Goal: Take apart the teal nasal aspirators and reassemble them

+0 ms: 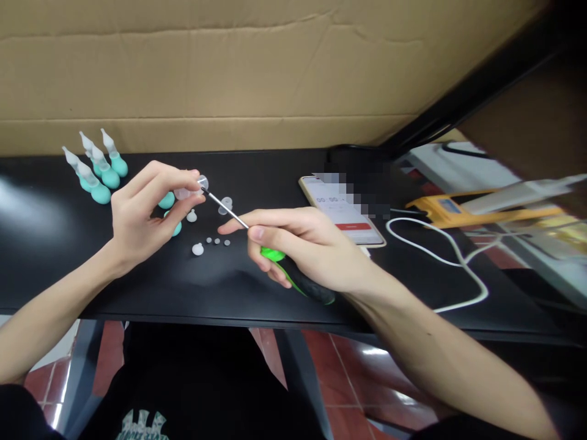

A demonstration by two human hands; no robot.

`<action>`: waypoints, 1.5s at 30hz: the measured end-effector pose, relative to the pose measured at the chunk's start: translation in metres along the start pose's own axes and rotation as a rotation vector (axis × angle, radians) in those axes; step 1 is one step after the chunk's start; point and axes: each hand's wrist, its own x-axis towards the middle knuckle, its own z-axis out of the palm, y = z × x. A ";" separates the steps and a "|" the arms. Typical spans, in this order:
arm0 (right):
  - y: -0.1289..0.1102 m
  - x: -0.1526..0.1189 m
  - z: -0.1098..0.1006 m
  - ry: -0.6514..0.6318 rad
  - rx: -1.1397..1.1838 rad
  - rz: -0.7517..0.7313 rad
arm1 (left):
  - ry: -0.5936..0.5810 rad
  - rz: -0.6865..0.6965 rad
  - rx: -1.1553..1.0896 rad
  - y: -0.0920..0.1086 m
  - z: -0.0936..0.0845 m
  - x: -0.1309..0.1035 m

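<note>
Pinched between the thumb and fingers of my left hand (147,211) is a small clear plastic part (202,183). My right hand (305,244) grips a screwdriver (229,211) with a green and black handle. Its metal shaft points up and left, and its tip is at the clear part. Under and beside my left hand are teal bulbs (167,200), partly hidden. Between the hands lie another clear part (225,205), two small white pieces (197,249) and several tiny grey discs (217,241).
Several teal bulbs with white pointed tips (110,177) stand at the back left. A phone (343,211) lies beyond my right hand, with a white cable (458,250) looping right of it. A yellow-orange object (444,211) is at the right. Cardboard (206,79) rises behind the black table (183,299).
</note>
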 end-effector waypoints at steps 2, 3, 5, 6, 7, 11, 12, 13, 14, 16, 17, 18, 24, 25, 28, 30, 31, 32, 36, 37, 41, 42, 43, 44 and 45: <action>-0.002 -0.001 0.003 0.011 0.014 0.029 | -0.002 0.036 0.056 0.000 0.000 -0.001; -0.003 -0.001 0.004 0.013 0.022 0.043 | -0.006 0.059 0.076 0.000 0.000 -0.001; -0.005 -0.002 0.006 0.017 0.042 0.071 | -0.009 0.095 0.099 -0.001 0.000 -0.002; -0.006 -0.002 0.008 0.018 0.053 0.079 | -0.007 0.099 0.102 -0.002 0.001 -0.003; -0.006 -0.001 0.009 0.018 0.064 0.081 | -0.004 0.092 0.101 -0.002 0.001 -0.004; 0.002 0.001 0.013 0.023 0.087 0.057 | 0.002 0.014 0.055 -0.001 0.002 -0.005; 0.005 0.001 0.014 0.024 0.084 0.041 | 0.003 -0.001 0.035 -0.001 0.003 -0.005; 0.009 0.002 0.015 0.025 0.078 0.020 | 0.005 -0.017 0.011 -0.001 0.003 -0.005; 0.012 0.002 0.015 0.027 0.069 -0.008 | 0.011 -0.042 -0.019 0.000 0.004 -0.006; 0.016 0.003 0.017 0.032 0.038 -0.066 | 0.026 -0.116 -0.090 0.000 0.005 -0.007; 0.017 0.004 0.017 0.035 0.017 -0.091 | 0.033 -0.151 -0.122 0.000 0.006 -0.008; 0.017 0.004 0.017 0.038 -0.006 -0.111 | 0.040 -0.176 -0.147 0.000 0.006 -0.009; 0.015 0.004 0.017 0.050 -0.158 -0.205 | 0.064 -0.145 -0.127 0.005 0.007 -0.008; 0.015 0.005 0.017 0.051 -0.174 -0.223 | 0.058 -0.152 -0.115 0.007 0.007 -0.007; 0.016 0.005 0.018 0.061 -0.217 -0.273 | 0.071 -0.144 -0.103 0.010 0.006 -0.005; 0.018 0.005 0.018 0.075 -0.249 -0.310 | 0.073 -0.122 -0.100 0.012 0.006 -0.003; 0.019 0.005 0.018 0.082 -0.265 -0.330 | 0.065 -0.113 -0.097 0.012 0.006 -0.003; 0.020 0.005 0.018 0.089 -0.281 -0.350 | 0.062 -0.112 -0.091 0.013 0.006 -0.002; 0.022 0.006 0.018 0.113 -0.336 -0.421 | 0.073 -0.138 -0.137 0.015 0.008 -0.004; 0.023 0.006 0.018 0.120 -0.348 -0.437 | 0.059 -0.149 -0.174 0.016 0.008 -0.006; 0.023 0.006 0.017 0.138 -0.376 -0.473 | 0.021 -0.210 -0.272 0.017 0.010 -0.010; 0.023 0.005 0.017 0.138 -0.375 -0.468 | 0.027 -0.212 -0.270 0.017 0.011 -0.011; 0.023 0.005 0.017 0.138 -0.367 -0.458 | 0.030 -0.215 -0.257 0.017 0.011 -0.011; 0.023 0.004 0.016 0.138 -0.353 -0.444 | 0.033 -0.212 -0.237 0.016 0.010 -0.010; 0.022 0.003 0.016 0.138 -0.329 -0.431 | 0.034 -0.204 -0.212 0.016 0.010 -0.010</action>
